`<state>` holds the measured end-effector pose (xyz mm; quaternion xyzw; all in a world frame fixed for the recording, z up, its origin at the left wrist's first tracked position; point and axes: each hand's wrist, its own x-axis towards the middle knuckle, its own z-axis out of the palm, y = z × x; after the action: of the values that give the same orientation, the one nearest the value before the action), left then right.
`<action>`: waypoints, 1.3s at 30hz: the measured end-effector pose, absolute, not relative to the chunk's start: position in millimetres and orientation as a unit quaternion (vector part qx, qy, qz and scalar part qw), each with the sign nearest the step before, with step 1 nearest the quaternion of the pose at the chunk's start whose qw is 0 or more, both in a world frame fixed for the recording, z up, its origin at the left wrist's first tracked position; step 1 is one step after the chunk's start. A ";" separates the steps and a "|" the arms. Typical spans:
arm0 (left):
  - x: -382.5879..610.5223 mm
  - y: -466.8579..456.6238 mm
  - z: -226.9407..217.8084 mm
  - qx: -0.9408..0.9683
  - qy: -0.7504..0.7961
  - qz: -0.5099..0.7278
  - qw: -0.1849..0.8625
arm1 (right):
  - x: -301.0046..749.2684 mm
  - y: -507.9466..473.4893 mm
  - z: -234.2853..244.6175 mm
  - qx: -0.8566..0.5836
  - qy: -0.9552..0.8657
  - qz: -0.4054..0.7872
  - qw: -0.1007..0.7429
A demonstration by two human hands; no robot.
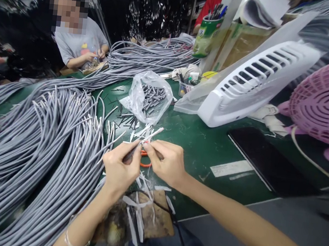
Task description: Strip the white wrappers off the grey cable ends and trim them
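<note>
My left hand [122,166] pinches a grey cable [131,153] close to its stripped end. Opposite it, the fingertips of my right hand [167,160] are closed on that stripped end, where a bit of red and white shows. A white strand [155,133] sticks up to the right from between the fingers. The fingers hide most of the cable end. Just below the fingertips, orange loops [145,165], perhaps scissor handles, lie on the green table. White scraps [140,133] are scattered behind my hands.
Grey cable bundles [48,134] cover the left side. Ahead sits a plastic bag [151,98] of short dark tubes. On the right are a white fan [253,85], a pink fan [325,100] and a black phone-like slab [269,161]. A co-worker [81,44] sits across the table.
</note>
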<state>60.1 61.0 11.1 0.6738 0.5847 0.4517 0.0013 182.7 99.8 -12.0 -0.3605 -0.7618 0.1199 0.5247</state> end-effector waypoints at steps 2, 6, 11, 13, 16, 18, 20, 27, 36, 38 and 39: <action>60.3 60.7 9.9 0.697 0.556 0.443 -0.090 | 182.8 100.9 -10.5 -0.377 -0.750 0.175 0.514; 61.7 60.4 11.6 0.717 0.537 0.419 -0.150 | 183.2 97.5 -8.3 -0.369 -0.746 0.133 0.538; 61.1 60.7 12.7 0.700 0.569 0.425 -0.069 | 181.9 96.2 -10.2 -0.342 -0.769 0.033 0.538; 60.8 60.9 9.7 0.708 0.556 0.425 -0.097 | 181.9 97.5 -9.8 -0.367 -0.767 0.070 0.522; 61.0 61.7 5.6 0.730 0.528 0.396 -0.177 | 182.6 97.4 -8.5 -0.387 -0.754 0.103 0.520; 61.0 62.7 5.4 0.737 0.527 0.381 -0.184 | 183.2 97.4 -9.0 -0.359 -0.758 0.077 0.539; 60.7 63.6 6.1 0.735 0.539 0.382 -0.156 | 183.8 99.4 -10.4 -0.331 -0.767 0.054 0.547; 53.5 69.4 -0.6 0.714 0.573 0.382 -0.127 | 178.9 94.8 -9.5 -0.349 -0.760 0.071 0.544; 41.5 82.6 5.4 0.583 0.670 0.448 0.101 | 184.5 101.5 -8.3 -0.407 -0.763 0.007 0.503; 44.6 78.4 8.3 0.555 0.663 0.486 0.126 | 187.9 110.0 -7.5 -0.439 -0.768 0.020 0.465; 45.9 76.5 9.5 0.550 0.654 0.503 0.130 | 188.2 111.9 -7.5 -0.433 -0.775 0.026 0.460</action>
<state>45.9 76.5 9.5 0.5500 0.6542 0.5026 0.1298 188.2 111.9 -7.5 -0.4325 -0.7751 0.0257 0.4599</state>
